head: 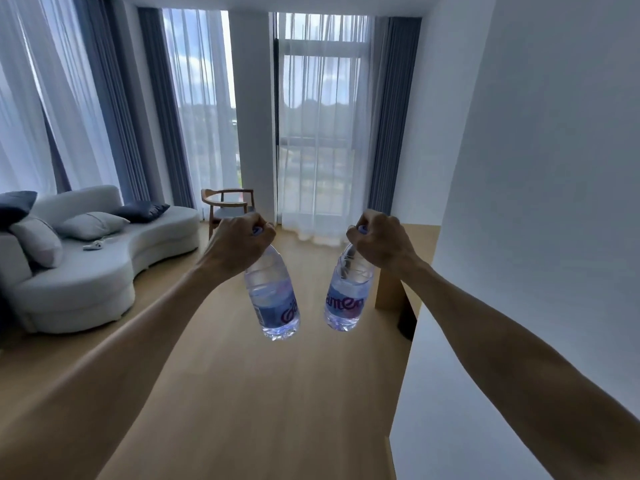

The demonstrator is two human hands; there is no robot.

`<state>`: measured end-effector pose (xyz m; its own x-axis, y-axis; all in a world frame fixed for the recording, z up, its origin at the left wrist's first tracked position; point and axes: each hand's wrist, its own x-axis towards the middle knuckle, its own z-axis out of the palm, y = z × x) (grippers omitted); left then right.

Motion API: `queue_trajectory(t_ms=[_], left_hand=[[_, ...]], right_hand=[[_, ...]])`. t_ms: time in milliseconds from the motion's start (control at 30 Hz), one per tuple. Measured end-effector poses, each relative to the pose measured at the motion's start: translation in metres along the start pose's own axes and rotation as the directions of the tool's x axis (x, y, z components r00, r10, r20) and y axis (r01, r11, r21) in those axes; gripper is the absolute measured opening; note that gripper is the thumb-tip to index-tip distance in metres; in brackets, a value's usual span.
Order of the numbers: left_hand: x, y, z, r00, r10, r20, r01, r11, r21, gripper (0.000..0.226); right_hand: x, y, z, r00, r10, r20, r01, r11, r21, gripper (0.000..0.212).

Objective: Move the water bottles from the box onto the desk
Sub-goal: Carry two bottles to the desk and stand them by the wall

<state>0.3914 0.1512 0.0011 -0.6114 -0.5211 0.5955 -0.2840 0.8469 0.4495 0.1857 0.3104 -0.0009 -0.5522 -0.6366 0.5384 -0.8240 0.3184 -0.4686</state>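
Note:
Two clear plastic water bottles with blue labels hang in the air over the wooden floor, one in each hand. My left hand (239, 244) grips the left water bottle (273, 299) by its cap and neck. My right hand (381, 242) holds the right water bottle (346, 299) the same way. Both bottles hang roughly upright, tilted slightly toward each other, a small gap between them. Both arms are stretched forward. A light wooden desk (391, 292) shows partly behind the white wall on the right. No box is in view.
A white curved sofa (90, 278) with grey and dark cushions stands at the left. A wooden chair (228, 206) sits by the curtained windows at the back. A white wall (519, 202) fills the right side. Open wooden floor (242, 393) lies ahead.

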Motion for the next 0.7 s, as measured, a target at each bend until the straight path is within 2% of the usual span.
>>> queue_trajectory(t_ms=[433, 700], left_hand=[[0.194, -0.085, 0.118, 1.000, -0.002, 0.025, 0.001, 0.999, 0.040, 0.025], [0.309, -0.129, 0.184, 0.998, -0.043, -0.038, 0.045, 0.996, 0.072, 0.026]], right_hand=[[0.213, 0.095, 0.101, 0.999, -0.015, 0.033, 0.013, 0.999, 0.042, 0.016], [0.333, 0.158, 0.150, 0.998, 0.045, 0.050, -0.050, 0.993, 0.109, 0.020]])
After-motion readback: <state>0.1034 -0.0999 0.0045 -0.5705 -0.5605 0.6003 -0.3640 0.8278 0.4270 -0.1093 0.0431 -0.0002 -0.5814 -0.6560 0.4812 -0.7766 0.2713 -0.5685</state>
